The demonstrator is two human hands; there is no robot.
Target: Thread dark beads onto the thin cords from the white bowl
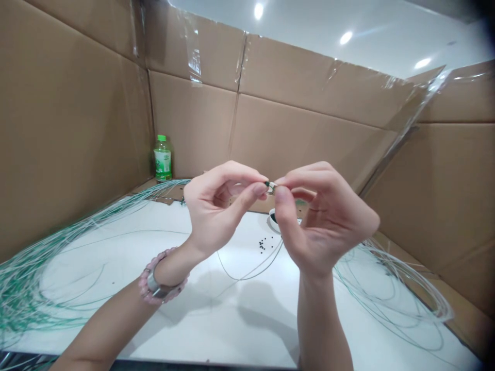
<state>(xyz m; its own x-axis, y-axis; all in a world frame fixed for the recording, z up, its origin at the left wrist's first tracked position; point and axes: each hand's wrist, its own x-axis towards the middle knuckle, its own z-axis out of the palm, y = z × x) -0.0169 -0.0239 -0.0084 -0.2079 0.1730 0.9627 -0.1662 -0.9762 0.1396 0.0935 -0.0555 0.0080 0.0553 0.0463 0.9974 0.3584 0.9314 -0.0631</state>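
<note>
Both left hand (211, 211) and right hand (320, 226) pinch a tiny green-and-silver piece (272, 185) between fingers (242, 173); judged best: ends aligned, pressure light.

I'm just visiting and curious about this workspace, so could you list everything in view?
Tiny slim piece: one, dark green and silvery, pinched between both hands
Thin wires in a tangled bundle: uncountable, green and white, table's left
Coiled thin wires: uncountable, whitish and green, table's right
Small round bowl: one, white, dark contents, behind right thumb
Tiny loose bits: about a dozen, black, before bowl
Plastic bottle: one, green, back left corner
Flat tabletop: one, white, below hands
Cardboard walls: several panels, brown, around table
Round ceiling lights: three, white, overhead
Beaded bracelet: one, pink, left wrist
Left hand: one, bare, centre
Right hand: one, bare, right of centre
</note>
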